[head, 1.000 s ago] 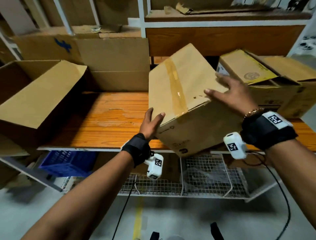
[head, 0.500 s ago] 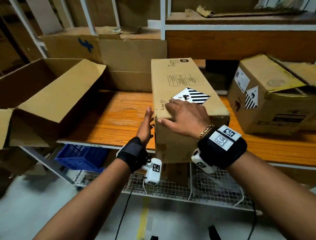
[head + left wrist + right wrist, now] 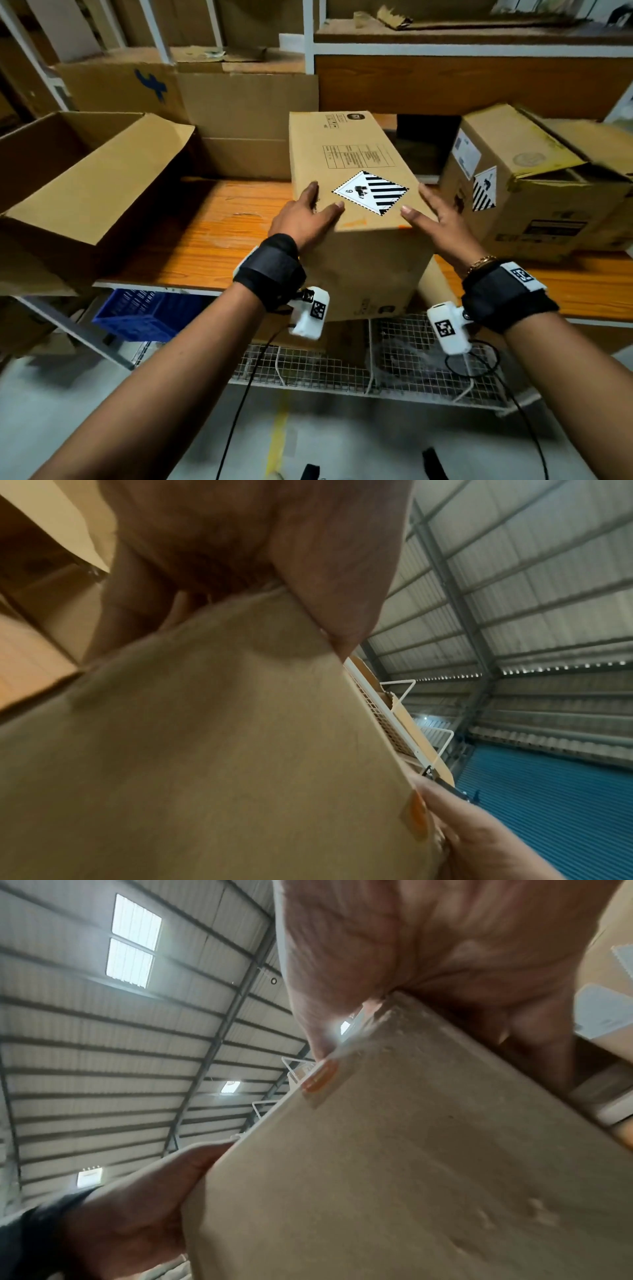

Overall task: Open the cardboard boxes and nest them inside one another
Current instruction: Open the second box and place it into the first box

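Observation:
A closed cardboard box [image 3: 356, 150] with a striped diamond label on top stands at the front of the wooden shelf [image 3: 219, 240], its near end overhanging the edge. My left hand [image 3: 308, 216] grips its near left corner, thumb on top and fingers down the side. On the near right corner my right hand [image 3: 435, 219] holds it the same way. The left wrist view shows the box face [image 3: 205, 750] under my thumb. In the right wrist view the box [image 3: 411, 1177] fills the lower right. An open box [image 3: 85, 185] lies on its side at the left.
Another box [image 3: 534, 192] with loose top flaps stands close to the right of the held one. Large boxes [image 3: 239, 113] line the back of the shelf. Below the shelf are a blue crate [image 3: 144, 315] and a white wire basket [image 3: 342, 370].
The box was tilted with its taped face up; now it stands level, label side up. My right hand slid from the top to the near right corner, my left onto the near left corner.

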